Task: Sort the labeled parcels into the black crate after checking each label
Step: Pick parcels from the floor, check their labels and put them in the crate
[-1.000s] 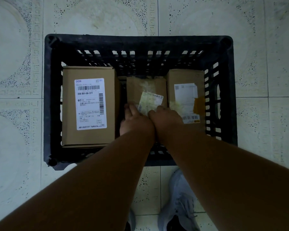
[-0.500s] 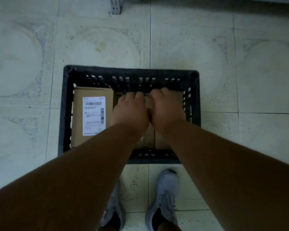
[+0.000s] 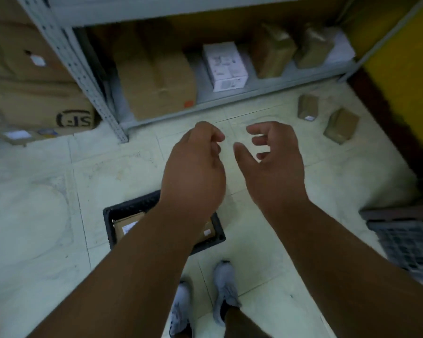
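Head cam: your left hand (image 3: 193, 167) and right hand (image 3: 274, 159) hover empty, fingers loosely curled, released. Black crate (image 3: 108, 215) w/ labeled parcels (image 3: 127, 225) on floor below left forearm; two small parcels (image 3: 308, 109) near shelf.

The black slatted plastic crate (image 3: 220, 236) sits on the pale tiled floor (image 3: 34, 215) just ahead of the person's grey shoes (image 3: 226, 289), with brown cardboard parcels (image 3: 127, 224) inside it. Beyond it stands a grey metal shelf rack (image 3: 254, 92) bearing a white printed box (image 3: 226, 67) between brown cartons. Two small brown cardboard boxes (image 3: 341, 125) lie on the floor to the rack's right.
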`<state>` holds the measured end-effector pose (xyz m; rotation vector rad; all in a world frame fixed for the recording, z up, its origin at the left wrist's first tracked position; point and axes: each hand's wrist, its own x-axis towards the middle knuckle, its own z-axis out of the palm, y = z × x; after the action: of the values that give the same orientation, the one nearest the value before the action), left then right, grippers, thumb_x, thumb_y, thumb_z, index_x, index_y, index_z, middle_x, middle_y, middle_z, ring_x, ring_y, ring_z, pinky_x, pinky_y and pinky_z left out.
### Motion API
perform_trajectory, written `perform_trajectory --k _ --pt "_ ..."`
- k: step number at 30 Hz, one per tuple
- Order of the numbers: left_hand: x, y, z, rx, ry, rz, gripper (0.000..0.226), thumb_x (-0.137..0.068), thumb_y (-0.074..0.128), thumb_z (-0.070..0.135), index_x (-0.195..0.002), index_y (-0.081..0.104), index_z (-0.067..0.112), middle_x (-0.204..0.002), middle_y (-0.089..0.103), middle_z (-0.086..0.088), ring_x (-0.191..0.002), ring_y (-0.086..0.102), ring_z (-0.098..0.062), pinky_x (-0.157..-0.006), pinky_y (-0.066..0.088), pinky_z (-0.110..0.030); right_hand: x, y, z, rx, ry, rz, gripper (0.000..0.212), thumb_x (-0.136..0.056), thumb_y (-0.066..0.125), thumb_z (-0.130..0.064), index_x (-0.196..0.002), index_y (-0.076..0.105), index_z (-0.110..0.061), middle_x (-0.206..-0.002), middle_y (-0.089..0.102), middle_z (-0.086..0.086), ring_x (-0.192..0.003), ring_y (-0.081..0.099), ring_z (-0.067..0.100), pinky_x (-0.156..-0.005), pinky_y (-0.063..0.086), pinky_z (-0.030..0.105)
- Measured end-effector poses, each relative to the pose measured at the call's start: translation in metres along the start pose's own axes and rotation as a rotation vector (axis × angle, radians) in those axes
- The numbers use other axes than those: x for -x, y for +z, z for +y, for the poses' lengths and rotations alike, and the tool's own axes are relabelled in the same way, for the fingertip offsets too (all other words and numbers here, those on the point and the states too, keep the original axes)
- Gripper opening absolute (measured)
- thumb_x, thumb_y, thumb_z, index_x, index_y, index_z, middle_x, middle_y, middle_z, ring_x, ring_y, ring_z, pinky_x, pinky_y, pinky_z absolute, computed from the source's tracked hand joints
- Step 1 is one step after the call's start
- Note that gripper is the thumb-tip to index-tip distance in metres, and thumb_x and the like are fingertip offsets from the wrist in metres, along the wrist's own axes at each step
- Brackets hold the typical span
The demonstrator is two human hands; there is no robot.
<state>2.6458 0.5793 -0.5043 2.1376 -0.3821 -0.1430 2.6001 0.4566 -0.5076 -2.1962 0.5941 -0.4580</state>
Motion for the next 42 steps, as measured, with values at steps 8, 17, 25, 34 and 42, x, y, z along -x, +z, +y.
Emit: perform_trajectory --k 8,17,25,34,42 --pt "0.033 -0.002 0.190 0.235 0.005 -0.175 0.025 -0.103 0.042 0.016 -0.092 0.054 0.035 -0.091 0.062 0.015 -0.082 0.060 0.000 -0.066 0.044 -0.013 0.038 -0.186 -0.044 -0.065 0.166 0.196 0.031 -0.085 0.071 -0.037 -0.110 0.053 -0.035 -0.114 0.052 -0.017 -0.100 0.055 -0.008 -0.073 0.044 0.011" --pt "0.036 0.133 0.323 0.198 0.145 -0.356 0.020 -0.100 0.051 0.022 -0.089 0.055 0.039 -0.089 0.063 0.017 -0.084 0.059 0.007 -0.072 0.047 -0.018 0.017 -0.381 0.049 -0.053 0.302 0.329 0.039 -0.084 0.074 -0.041 -0.116 0.051 -0.039 -0.118 0.054 -0.015 -0.103 0.055 -0.005 -0.074 0.049 0.017" --pt "0.004 0.263 0.414 0.229 0.170 -0.394 0.012 -0.095 0.059 0.024 -0.091 0.058 0.036 -0.092 0.064 0.020 -0.085 0.058 0.010 -0.062 0.045 -0.007 -0.064 -0.493 0.139 -0.033 0.359 0.309 0.044 -0.081 0.075 -0.045 -0.115 0.048 -0.042 -0.118 0.053 -0.017 -0.100 0.053 -0.006 -0.073 0.051 0.021" --pt "-0.127 0.362 0.434 0.188 0.142 -0.418 0.015 -0.095 0.058 0.024 -0.092 0.057 0.038 -0.088 0.062 0.025 -0.080 0.056 0.012 -0.059 0.044 -0.008 -0.208 -0.496 0.209 -0.103 0.393 0.284 0.045 -0.085 0.073 -0.041 -0.124 0.051 -0.033 -0.116 0.054 -0.016 -0.098 0.057 -0.003 -0.072 0.054 0.021" --pt "-0.284 0.490 0.505 0.174 0.294 -0.632 0.018 -0.094 0.059 0.019 -0.091 0.055 0.036 -0.087 0.062 0.011 -0.079 0.059 0.004 -0.061 0.044 -0.012 -0.339 -0.569 0.269 -0.079 0.546 0.419 0.036 -0.086 0.073 -0.041 -0.114 0.051 -0.040 -0.110 0.056 -0.018 -0.095 0.058 0.000 -0.075 0.059 0.032"
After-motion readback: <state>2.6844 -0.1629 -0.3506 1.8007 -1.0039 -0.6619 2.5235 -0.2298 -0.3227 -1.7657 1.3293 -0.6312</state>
